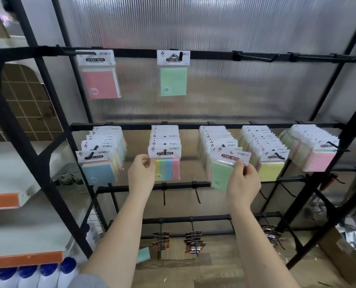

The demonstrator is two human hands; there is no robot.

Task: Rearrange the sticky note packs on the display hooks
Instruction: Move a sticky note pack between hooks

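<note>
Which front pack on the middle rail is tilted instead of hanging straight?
The green-fronted pack on the third hook from the left, pinched by the right hand. Its header card slants; the other front packs hang square.

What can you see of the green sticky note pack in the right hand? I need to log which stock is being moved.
The green sticky note pack is a clear plastic sleeve over a pale green pad, topped by a white header card printed STICKY NOTE on a red and black label. It is tilted, its lower corner swung left, at the front of the third hook row on the middle rail. The right hand pinches its header's right corner; whether it still hangs on the hook cannot be told.
</note>
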